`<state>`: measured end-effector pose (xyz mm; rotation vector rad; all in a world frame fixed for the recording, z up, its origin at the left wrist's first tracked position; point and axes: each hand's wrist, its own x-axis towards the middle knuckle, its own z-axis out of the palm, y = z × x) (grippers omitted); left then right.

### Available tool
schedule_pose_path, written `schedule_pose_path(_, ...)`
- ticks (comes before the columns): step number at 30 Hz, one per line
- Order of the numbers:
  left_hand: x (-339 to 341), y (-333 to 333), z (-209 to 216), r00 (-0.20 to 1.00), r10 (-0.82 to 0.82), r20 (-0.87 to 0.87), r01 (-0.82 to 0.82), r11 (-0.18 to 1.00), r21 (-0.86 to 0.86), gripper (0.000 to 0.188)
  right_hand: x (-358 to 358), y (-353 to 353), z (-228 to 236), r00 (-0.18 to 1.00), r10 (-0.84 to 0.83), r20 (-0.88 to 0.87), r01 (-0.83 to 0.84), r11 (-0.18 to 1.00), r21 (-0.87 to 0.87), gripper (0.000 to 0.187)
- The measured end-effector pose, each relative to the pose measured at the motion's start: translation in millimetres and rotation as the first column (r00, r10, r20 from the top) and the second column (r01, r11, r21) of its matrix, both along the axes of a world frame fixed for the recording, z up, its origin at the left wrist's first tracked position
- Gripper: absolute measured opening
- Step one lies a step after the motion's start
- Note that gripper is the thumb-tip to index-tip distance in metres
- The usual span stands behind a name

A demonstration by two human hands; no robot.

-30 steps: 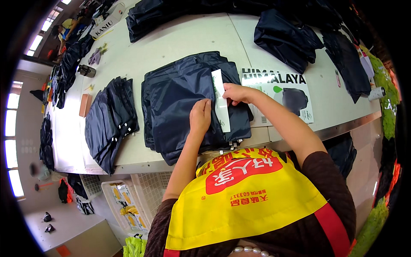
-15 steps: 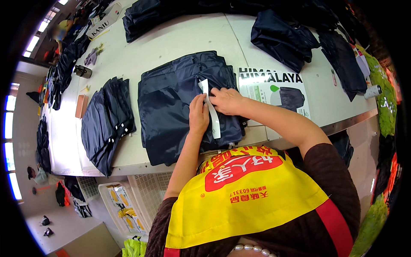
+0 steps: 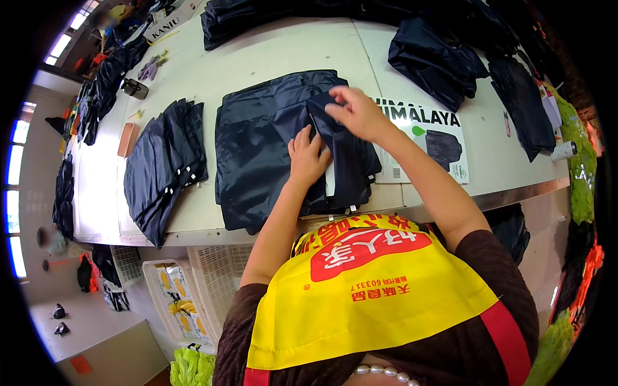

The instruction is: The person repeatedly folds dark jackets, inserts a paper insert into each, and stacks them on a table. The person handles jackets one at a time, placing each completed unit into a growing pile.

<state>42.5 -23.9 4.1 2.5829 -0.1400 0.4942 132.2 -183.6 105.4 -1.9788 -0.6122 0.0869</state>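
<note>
A stack of dark navy fabric pieces [image 3: 254,145] lies at the middle of the table's near side. My left hand [image 3: 308,157] rests on it with fingers spread, beside a folded-over flap of the top piece [image 3: 335,132]. Under that flap, a white strip [image 3: 330,180] shows only in part, near my left wrist. My right hand [image 3: 360,116] is over the flap's far end, its fingers loosely curled and apart, with nothing visible between them.
A fanned pile of dark pieces [image 3: 164,145] lies to the left, beside a tan block [image 3: 128,139] and a dark cylindrical container [image 3: 134,89]. A printed sheet with a jacket picture [image 3: 444,151] lies right. More dark fabric [image 3: 434,61] sits behind it, and a spool [image 3: 564,151] stands far right.
A fabric flap has been folded over the white strip, now mostly covered. My right hand has moved away and to the right; my left hand's fingers have spread on the stack.
</note>
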Motion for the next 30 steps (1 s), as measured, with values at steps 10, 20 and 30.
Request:
schedule_pose_path(10, -138, 35, 54, 0.583, -0.377, -0.719, -0.639, 0.333, -0.693, 0.056, -119, -35, -59, 0.699, 0.635, 0.330, -0.212, 0.624, -0.753, 0.060)
schedule_pose_path(20, -125, 0, 71, 0.811, -0.306, -0.499, -0.583, -0.496, -0.643, 0.031, -131, -19, 4, 0.606, 0.744, 0.283, -0.522, 0.639, -0.565, 0.043)
schedule_pose_path(30, -134, 66, 143, 0.846, -0.031, -0.532, -0.523, -0.238, -0.818, 0.028, -86, -13, 53, 0.796, 0.274, 0.540, -0.301, 0.953, -0.041, 0.013)
